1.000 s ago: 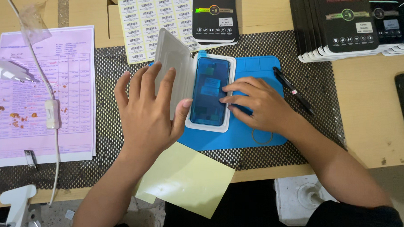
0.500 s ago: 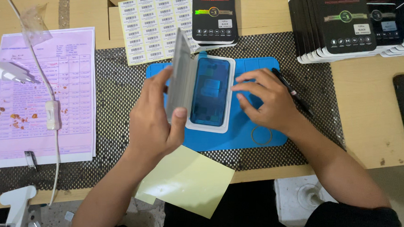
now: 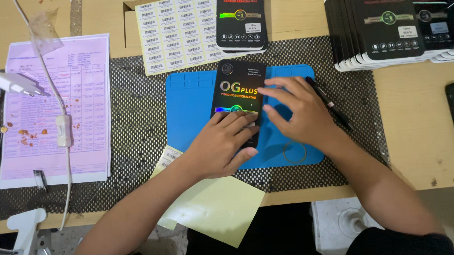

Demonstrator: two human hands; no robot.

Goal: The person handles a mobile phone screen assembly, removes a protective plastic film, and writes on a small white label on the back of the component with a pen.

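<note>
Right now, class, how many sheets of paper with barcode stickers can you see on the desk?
2. One large sticker sheet lies at the top, beside a black box. A second, smaller sheet peeks out by the left hand. More may be hidden.

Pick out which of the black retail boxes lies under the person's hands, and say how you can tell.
The black box on the blue mat: left hand presses it, right hand touches its edge. The others lie untouched further back.

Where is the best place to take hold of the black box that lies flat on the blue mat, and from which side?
Probably by its two long edges near the far end, coming from above. The black box lies flat on the blue mat, so its faces offer no grip. The left hand covers the near end; the right hand touches the right edge.
</note>
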